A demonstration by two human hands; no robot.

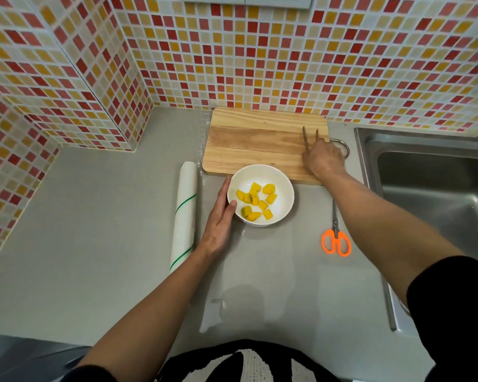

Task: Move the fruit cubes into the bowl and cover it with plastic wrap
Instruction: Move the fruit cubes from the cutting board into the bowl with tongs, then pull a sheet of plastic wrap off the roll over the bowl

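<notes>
A white bowl (283, 186) stands on the grey counter just in front of the wooden cutting board (254, 142). Several yellow fruit cubes (255, 201) lie inside it. My left hand (220, 219) rests flat against the bowl's left side, thumb on the rim. My right hand (324, 159) lies on the board's right end and holds metal tongs (311, 136), whose two tips point away from me. The board shows no fruit. A roll of plastic wrap (184, 213) lies lengthwise left of the bowl.
Orange-handled scissors (335, 238) lie on the counter right of the bowl. A steel sink (436, 194) fills the right side. Mosaic-tiled walls close off the back and left, with a tiled corner jutting out at left.
</notes>
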